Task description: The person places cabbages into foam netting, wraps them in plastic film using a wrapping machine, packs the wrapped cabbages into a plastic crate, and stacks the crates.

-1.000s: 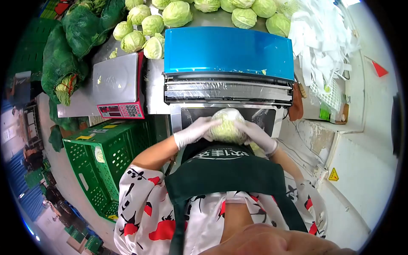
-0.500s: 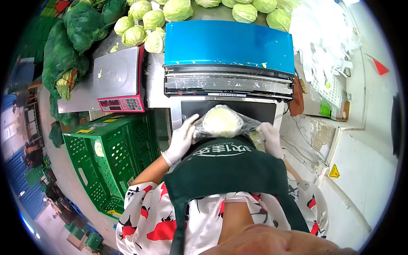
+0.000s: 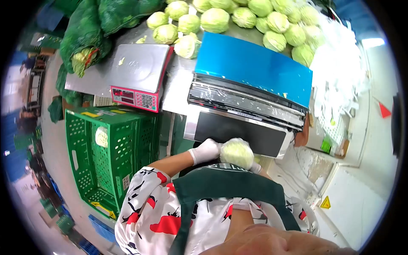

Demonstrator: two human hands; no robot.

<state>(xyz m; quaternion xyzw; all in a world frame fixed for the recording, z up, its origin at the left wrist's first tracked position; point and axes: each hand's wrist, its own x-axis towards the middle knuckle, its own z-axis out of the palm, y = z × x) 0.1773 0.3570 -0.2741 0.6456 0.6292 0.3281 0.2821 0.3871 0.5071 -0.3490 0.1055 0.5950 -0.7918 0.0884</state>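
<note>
A pale green cabbage (image 3: pixel 237 153) in clear film is held close to the dark green apron, at the near edge of the wrapping machine's black plate (image 3: pixel 242 134). My left hand (image 3: pixel 207 151), in a white glove, is closed against the cabbage's left side. At its lower right shows a small part of my gloved right hand (image 3: pixel 255 167); its fingers are mostly hidden behind the cabbage, pressed to it. Beyond the plate stands the machine's blue cover (image 3: pixel 255 68), with film and metal rollers below it.
Left of the machine is a red scale (image 3: pixel 136 98). A green crate (image 3: pixel 114 157) with a wrapped cabbage (image 3: pixel 101 136) inside stands lower left. Loose cabbages (image 3: pixel 214 20) lie behind the machine, green net sacks (image 3: pixel 83 42) at upper left, white strips (image 3: pixel 338 63) at right.
The film, earlier stretched out between both hands, is now gathered around the cabbage. My hands have come together on it, and the view has turned, with the machine appearing tilted and farther right.
</note>
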